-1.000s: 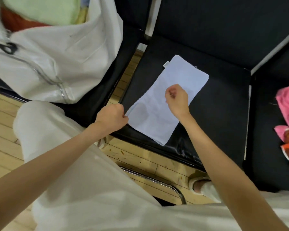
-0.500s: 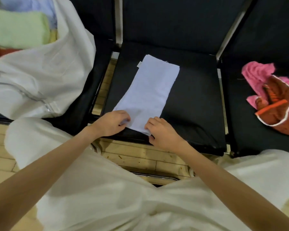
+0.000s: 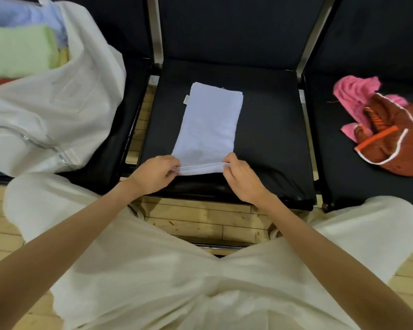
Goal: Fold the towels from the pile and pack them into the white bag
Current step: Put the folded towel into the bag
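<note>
I see the pale lavender towel on the middle black seat, left hand and right hand pinching its near corners; uneven lift risks skewing the fold.

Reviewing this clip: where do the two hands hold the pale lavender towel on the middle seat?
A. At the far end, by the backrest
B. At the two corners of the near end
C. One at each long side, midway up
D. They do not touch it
B: the left hand and right hand each pinch a corner of the near end of the lavender towel, lifting it off the black seat.
</note>
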`<state>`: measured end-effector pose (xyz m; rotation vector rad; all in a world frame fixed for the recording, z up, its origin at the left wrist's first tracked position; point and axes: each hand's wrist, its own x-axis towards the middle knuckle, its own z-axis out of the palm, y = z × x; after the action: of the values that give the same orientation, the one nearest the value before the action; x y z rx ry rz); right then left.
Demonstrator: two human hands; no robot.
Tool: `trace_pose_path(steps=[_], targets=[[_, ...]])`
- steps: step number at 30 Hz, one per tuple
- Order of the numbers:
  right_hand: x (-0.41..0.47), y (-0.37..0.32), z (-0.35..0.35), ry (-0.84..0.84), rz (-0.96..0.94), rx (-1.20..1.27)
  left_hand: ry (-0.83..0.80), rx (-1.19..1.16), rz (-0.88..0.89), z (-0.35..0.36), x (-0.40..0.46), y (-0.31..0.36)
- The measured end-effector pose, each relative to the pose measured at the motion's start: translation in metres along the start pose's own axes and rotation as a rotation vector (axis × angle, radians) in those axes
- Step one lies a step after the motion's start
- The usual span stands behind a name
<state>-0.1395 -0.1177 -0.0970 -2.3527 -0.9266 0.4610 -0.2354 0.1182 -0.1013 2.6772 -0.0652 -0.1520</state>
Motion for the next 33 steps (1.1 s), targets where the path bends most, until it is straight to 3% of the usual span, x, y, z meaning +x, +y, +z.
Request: trace_pose_path(steps=[6,10,16,21,24,28,31,33], targets=[[-0.012,0.016,-0.007,0.122,0.091,0.308,0.003,-0.526,-0.134,-0.019,-0.001,0.018],[0.008,0.019,-0.006,0.273,0.105,0.382,0.155,-0.784,-0.304,-0.017,0.02,0.023],[0.053,0.026,0.01,0.41,0.286,0.229,0.37,-0.51,-0.569,0.01,0.068,0.024],[0.069,0.034,0.028,0.347,0.379,-0.093,0.326,-0.237,-0.591,0.028,0.086,0.021],[0.073,0.041,0.033,0.299,0.415,-0.179,0.282,-0.081,-0.578,0.036,0.087,0.014],[0.072,0.045,0.027,0.308,0.406,-0.041,0.327,0.07,-0.475,0.037,0.079,0.006],[0.062,0.044,0.016,0.33,0.204,-0.042,0.393,0.143,-0.182,0.029,0.067,0.002],[0.05,0.041,0.008,0.232,0.009,-0.049,0.332,0.119,0.048,0.021,0.056,0.002]])
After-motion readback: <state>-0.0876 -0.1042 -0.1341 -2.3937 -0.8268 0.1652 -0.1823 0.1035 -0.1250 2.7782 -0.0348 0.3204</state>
